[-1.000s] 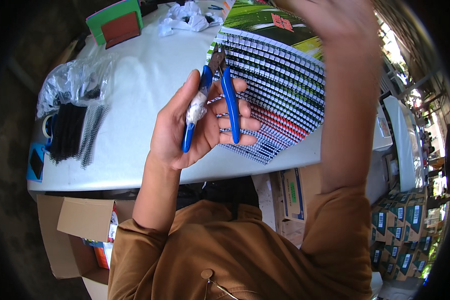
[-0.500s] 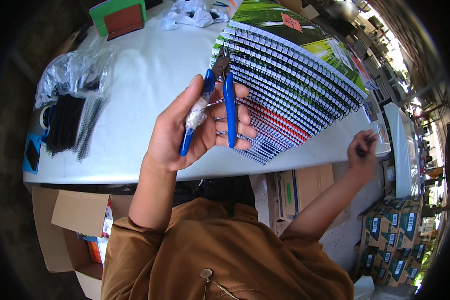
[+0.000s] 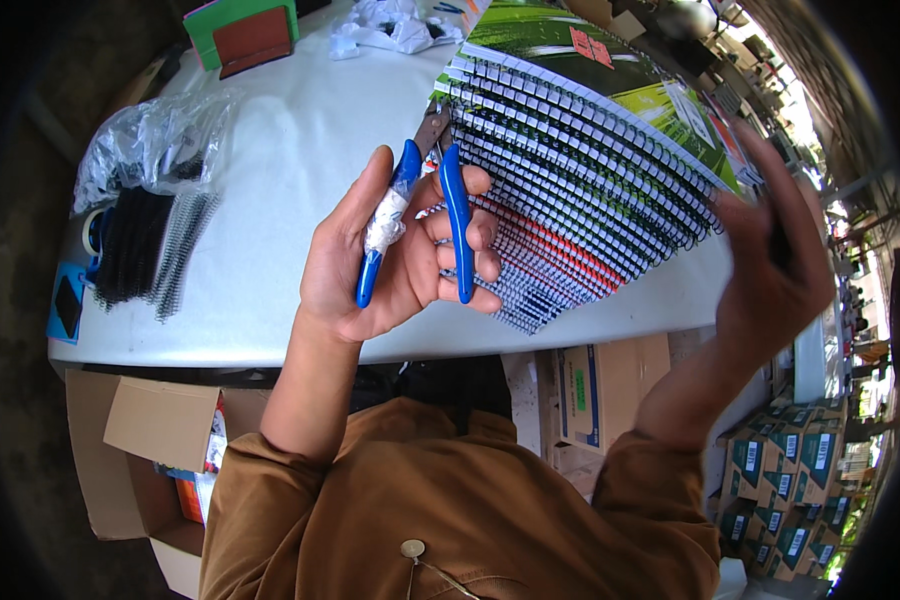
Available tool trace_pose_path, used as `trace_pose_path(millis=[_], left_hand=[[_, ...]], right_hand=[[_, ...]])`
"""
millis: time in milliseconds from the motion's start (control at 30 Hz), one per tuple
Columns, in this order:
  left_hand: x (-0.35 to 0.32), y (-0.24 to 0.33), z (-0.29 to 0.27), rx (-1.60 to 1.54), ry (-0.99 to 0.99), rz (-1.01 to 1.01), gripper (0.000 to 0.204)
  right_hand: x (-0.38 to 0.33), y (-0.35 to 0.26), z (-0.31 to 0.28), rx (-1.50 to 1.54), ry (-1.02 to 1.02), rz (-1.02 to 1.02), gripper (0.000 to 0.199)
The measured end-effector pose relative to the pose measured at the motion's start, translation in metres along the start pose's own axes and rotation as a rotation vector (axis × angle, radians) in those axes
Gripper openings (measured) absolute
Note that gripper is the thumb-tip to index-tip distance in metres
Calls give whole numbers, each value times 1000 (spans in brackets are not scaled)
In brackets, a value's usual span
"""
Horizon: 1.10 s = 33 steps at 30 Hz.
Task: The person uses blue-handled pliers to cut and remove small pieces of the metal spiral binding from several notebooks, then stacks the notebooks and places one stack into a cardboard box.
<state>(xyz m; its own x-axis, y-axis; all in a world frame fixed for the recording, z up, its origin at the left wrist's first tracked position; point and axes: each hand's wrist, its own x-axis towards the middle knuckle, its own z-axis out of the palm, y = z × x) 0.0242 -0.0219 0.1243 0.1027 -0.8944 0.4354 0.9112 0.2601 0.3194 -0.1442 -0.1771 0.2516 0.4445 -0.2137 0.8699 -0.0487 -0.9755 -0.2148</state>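
Observation:
My left hand (image 3: pixel 355 240) holds a pair of wire cutters (image 3: pixel 457 215) with blue handles, jaws pointing away from me. White tape or plastic is wrapped around one handle, and the handles stand apart across my palm and bent fingers. Behind the cutters lies a big fanned stack of spiral-bound notebooks (image 3: pixel 660 85) with green and black covers, their coils overlapping in rows. My right hand (image 3: pixel 775 255) is raised by the right edge of that stack and smeared by motion. Something dark shows between its thumb and fingers, but I cannot make out what.
Bundles of black plastic coils (image 3: pixel 130 245) lie at left on the white table (image 3: pixel 260 290), beside a plastic bag (image 3: pixel 150 140). A green and brown stand (image 3: pixel 250 40) is at the back. Cardboard boxes (image 3: pixel 160 420) sit below the front edge; more boxes (image 3: pixel 785 480) are stacked at right.
My right hand has swung up and nearer, from beside the table's right edge to the notebooks' right side. The left hand with the cutters has barely shifted.

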Motion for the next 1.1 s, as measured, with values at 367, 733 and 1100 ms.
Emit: trace_pose_path(millis=[367, 733, 1100], left_hand=[[0, -2, -10, -24, -23, 47, 67], [0, -11, 34, 1852, 949, 241, 40], [-15, 4, 17, 447, 369, 49, 55]], right_hand=[[63, -5, 67, -172, -716, -323, 59], [57, -5, 69, -156, -700, -360, 62], [54, -4, 70, -350, -665, -469, 73]])
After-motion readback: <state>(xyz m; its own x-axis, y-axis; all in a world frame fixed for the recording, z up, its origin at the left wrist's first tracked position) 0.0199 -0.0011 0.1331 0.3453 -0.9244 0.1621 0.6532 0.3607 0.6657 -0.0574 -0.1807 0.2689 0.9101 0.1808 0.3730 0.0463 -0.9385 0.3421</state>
